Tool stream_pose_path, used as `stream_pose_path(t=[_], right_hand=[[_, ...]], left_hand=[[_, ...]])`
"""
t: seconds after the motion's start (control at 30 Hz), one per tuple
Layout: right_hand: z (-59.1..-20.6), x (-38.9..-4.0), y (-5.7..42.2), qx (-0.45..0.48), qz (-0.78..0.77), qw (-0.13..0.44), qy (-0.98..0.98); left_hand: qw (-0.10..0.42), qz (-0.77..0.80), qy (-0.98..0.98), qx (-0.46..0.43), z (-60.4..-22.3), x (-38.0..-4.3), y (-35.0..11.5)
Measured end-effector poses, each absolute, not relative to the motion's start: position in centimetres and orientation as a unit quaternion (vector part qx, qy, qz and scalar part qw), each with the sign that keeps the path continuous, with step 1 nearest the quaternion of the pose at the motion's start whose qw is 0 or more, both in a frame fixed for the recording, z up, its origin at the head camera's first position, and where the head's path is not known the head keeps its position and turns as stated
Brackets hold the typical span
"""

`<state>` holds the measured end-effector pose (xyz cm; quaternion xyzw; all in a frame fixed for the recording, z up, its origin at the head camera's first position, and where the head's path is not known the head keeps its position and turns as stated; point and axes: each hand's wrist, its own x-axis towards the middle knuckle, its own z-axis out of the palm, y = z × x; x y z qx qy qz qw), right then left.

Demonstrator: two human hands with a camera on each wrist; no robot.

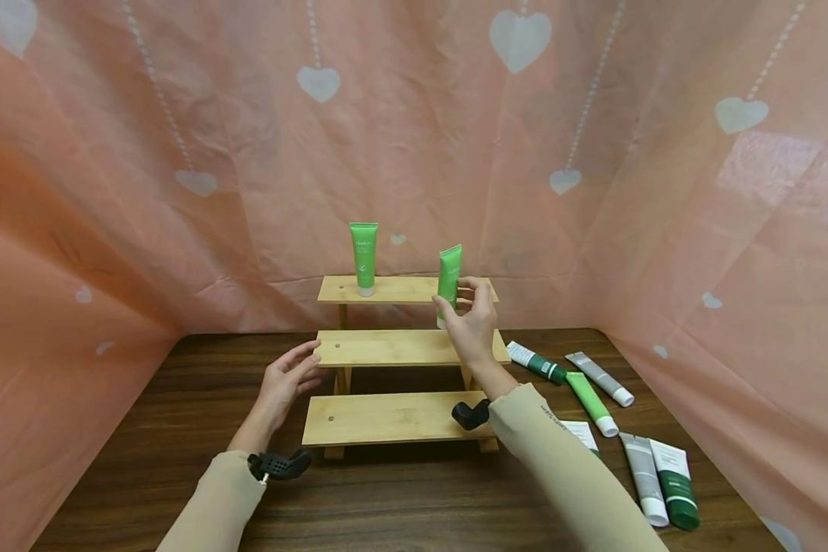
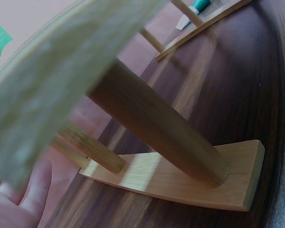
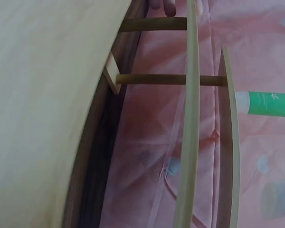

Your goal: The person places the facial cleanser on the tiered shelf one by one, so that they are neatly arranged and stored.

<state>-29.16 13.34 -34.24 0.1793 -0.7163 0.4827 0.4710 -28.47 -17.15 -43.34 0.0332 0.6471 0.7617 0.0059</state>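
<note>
My right hand [image 1: 474, 318] pinches a green squeeze tube [image 1: 449, 274], white cap down and slightly tilted, at the right part of the top shelf. The right wrist view catches its blurred cap [image 3: 278, 197]. Another green tube [image 1: 364, 257] stands on its cap toward the left of that top shelf [image 1: 403, 290]. At the left end of the middle shelf [image 1: 393, 349], my left hand [image 1: 284, 383] has its fingertips right at the edge. In the left wrist view, part of the left hand [image 2: 31, 202] shows beside the wooden stand.
On the table's right side lie several tubes: a white and dark green tube [image 1: 537, 362], grey tubes [image 1: 599, 378], a green tube [image 1: 592, 402] and another white and green tube [image 1: 675, 484]. The stand's bottom shelf [image 1: 393, 418] is in front. A pink curtain [image 1: 414, 153] hangs behind.
</note>
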Motion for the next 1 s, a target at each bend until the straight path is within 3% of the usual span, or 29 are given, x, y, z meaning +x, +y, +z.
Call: stream_pose_path(t=[1.0], right_hand=[[-32.5, -35.9, 8.6, 0.092, 0.516, 0.448, -0.724]], left_hand=[[0.001, 0.764, 0.644, 0.039, -43.7, -28.3, -16.5]])
